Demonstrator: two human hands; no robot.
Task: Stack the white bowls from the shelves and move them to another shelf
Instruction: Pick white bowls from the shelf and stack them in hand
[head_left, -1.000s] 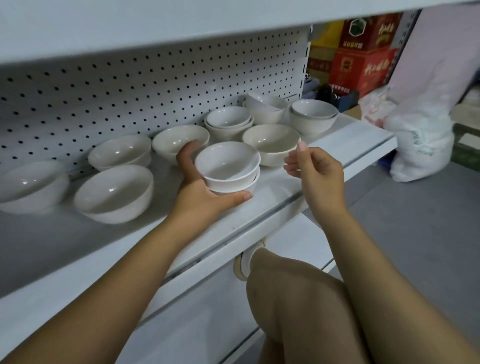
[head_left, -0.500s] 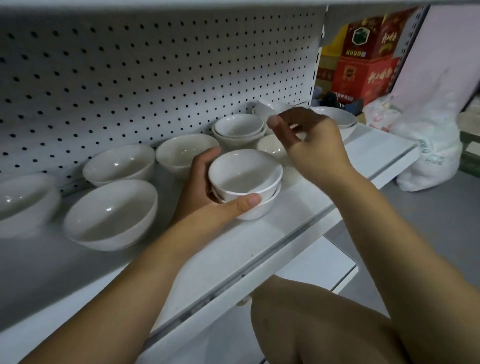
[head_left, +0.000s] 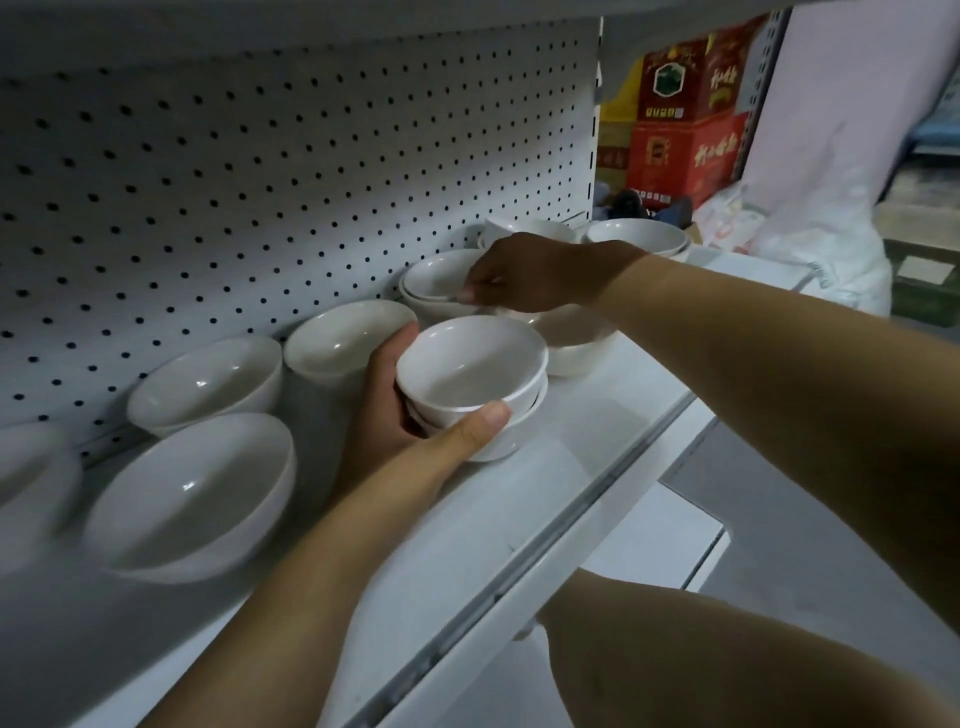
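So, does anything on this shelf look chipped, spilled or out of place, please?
Nothing stands out. The loose bowls sit upright on the shelf, no chips or spills visible. The left hand grips a neat stack of two; the right hand pinches the rim of the back stack, hiding some bowls behind.

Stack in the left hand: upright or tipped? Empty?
Upright, empty. The stack is two nested bowls, rims facing up; the inside shows bare white, nothing in it. The left hand grips its side.
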